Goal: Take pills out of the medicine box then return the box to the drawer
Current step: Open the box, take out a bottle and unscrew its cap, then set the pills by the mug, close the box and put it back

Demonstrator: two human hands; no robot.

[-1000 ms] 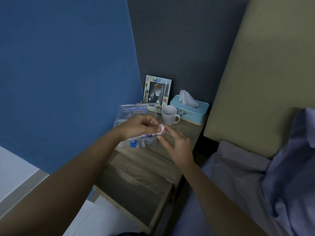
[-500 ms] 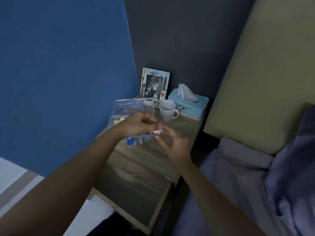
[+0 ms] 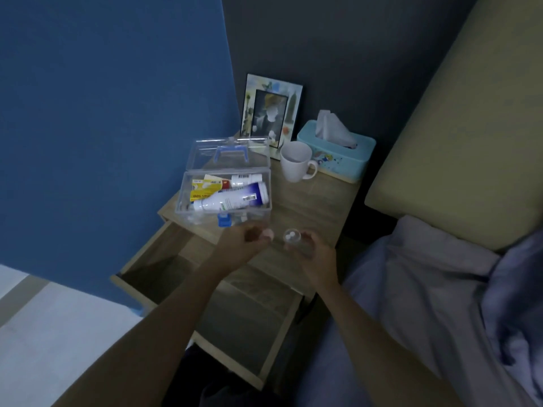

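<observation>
The clear medicine box stands on the nightstand with its lid raised and tubes and packets inside. Just in front of it, my left hand pinches a small pink cap. My right hand holds a small clear pill jar tipped toward me, with two white pills visible inside. The two hands are a little apart. Below them the wooden drawer is pulled out and looks empty.
A white mug, a teal tissue box and a picture frame stand at the back of the nightstand. A blue wall is to the left. The bed with grey sheets and a tan headboard lies to the right.
My hands were together in front of the medicine box, twisting the pink cap. They have now dropped lower and separated: the cap is off in my left hand, the open jar in my right.
</observation>
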